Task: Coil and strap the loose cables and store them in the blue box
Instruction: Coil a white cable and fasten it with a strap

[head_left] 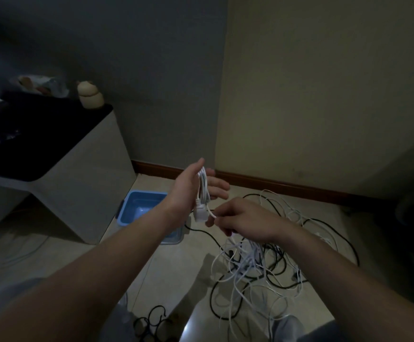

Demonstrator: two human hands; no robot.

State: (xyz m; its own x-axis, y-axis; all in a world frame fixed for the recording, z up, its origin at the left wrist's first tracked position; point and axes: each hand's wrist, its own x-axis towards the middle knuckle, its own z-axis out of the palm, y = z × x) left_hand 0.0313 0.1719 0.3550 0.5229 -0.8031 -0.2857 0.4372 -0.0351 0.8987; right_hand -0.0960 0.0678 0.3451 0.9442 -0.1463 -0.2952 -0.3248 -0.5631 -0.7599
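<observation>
Several dark loops of black cable [151, 324] lie nearest, at the near edge of the floor [171, 280] between the person's knees. Just beyond them, towards the floor's right side, a heap of loose cables [255, 267], white and black strands crossed over one another, is spread flat and unstrapped. Above that heap the right hand [247, 220] has its fingers curled and pinches a strand of the white cable [203, 191] close to its plug [199, 215], which hangs below the other hand. The left hand [191, 186] is held up edge-on with fingers straight and thumb raised, gripping nothing; it serves as a former, with the white cable wound in several turns around the palm. Below and beyond the left wrist the blue box [141, 206] sits on the floor by the foot of a pale cabinet [90, 193], and what shows of its inside looks bare, though the forearm hides part of it. Farthest off, a brown skirting board [287, 187] runs along the floor's far edge. The step in hand looks like coiling the first white cable, with most of the task not yet done. The next move probably calls for laying the pinched end against the turns without letting them slip off the straight fingers, then binding them; no strap is visible.
</observation>
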